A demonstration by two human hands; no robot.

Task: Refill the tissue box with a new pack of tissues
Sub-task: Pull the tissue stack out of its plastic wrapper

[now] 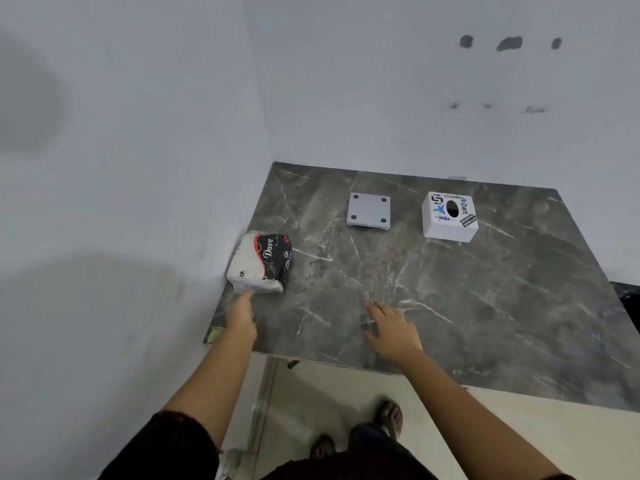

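Observation:
A soft tissue pack (261, 262), white and black with "Dove" printed on it, lies at the table's left edge against the wall. My left hand (242, 318) reaches toward its near end, fingertips at the wrapper, holding nothing. My right hand (393, 329) hovers flat over the table's front middle, fingers spread and empty. The white cube-shaped tissue box (449, 216), covered in stickers with an oval hole on top, stands at the back right. Its grey square base plate (369, 211) with dark feet at the corners lies apart from it, at the back middle.
The grey marble table (467, 306) is pushed into a corner of pale walls at the left and back. Its front edge runs just past my wrists. Pale floor and my feet (389, 415) show below the table edge.

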